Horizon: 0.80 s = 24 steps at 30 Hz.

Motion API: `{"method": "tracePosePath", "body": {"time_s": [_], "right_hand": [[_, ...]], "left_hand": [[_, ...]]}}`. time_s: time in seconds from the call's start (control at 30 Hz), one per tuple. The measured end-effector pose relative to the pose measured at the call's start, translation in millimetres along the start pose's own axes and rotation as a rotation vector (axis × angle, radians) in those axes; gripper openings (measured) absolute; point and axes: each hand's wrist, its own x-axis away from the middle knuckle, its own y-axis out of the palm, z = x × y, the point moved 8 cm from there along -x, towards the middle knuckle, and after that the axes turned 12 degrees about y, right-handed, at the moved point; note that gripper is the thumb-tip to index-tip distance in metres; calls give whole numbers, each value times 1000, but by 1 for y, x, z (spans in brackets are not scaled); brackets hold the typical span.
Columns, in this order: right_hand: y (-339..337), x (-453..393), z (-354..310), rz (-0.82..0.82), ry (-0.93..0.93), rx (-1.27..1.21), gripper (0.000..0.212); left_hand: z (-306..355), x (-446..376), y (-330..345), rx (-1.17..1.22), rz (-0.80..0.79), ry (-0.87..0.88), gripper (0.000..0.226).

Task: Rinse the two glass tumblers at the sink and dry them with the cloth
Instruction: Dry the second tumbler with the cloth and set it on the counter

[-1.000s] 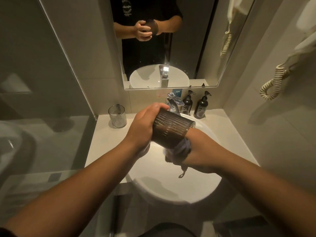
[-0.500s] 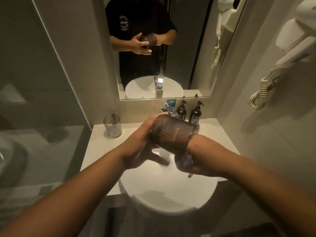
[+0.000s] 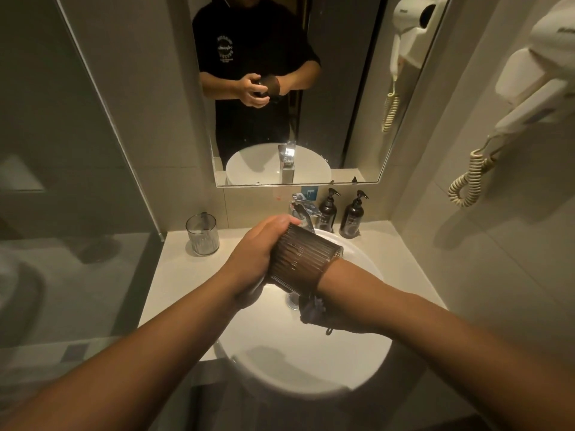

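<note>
Head view over a bathroom sink (image 3: pixel 357 377): a person's left hand (image 3: pixel 255 256) grips the base end of a dark ribbed tumbler (image 3: pixel 303 261), fingers curled round it, holding it tilted on its side above the basin. Right forearm runs into the tumbler's open mouth, so the right hand (image 3: pixel 311 269) is inside the glass, seen only dimly through the ribbed wall; whether its fingers are curled or straight cannot be told. A grey cloth (image 3: pixel 311 311) hangs out from under the tumbler's mouth, bunched against the right wrist, with a small loop dangling below it. Second tumbler (image 3: pixel 203 234), clear and ribbed, stands upright on the counter (image 3: pixel 174 275) to the left of the sink, well apart from the hands. Chrome tap (image 3: pixel 303 213) sits behind the held glass, with two dark pump bottles (image 3: pixel 351 216) just beside it to the right. Mirror (image 3: pixel 342 88) above the counter reflects the person in a black shirt, both hands on the dark glass. White hairdryer (image 3: pixel 535 88) with a coiled cord hangs on the right wall
</note>
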Motion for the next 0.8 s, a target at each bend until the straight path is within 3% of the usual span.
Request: {"method": "tracePosePath", "body": {"time_s": [0.13, 0.27, 0.5, 0.57, 0.63, 0.7, 0.73, 0.8], "right_hand": [[-23, 6, -11, 135, 21, -404, 16], [-32, 15, -4, 99, 119, -776, 37], [-38, 23, -9, -53, 154, -1424, 39], [-38, 21, -2, -36, 146, -1241, 32], [-32, 16, 1, -43, 172, -569, 18], [-14, 13, 3, -184, 180, 77, 4], [-15, 13, -1, -173, 127, 263, 7], [-17, 12, -11, -151, 66, 343, 14]], "left_hand": [[1, -4, -6, -23, 8, 76, 28], [5, -5, -9, -47, 5, 173, 30], [15, 3, -8, -18, -52, 300, 34], [12, 2, -6, -57, -129, 227, 35], [4, 2, -3, -42, -221, 55, 38], [-1, 5, -2, 4, -260, -111, 50], [-1, 7, -1, 0, -257, -152, 55], [2, 4, 0, -38, -208, -123, 49]]}}
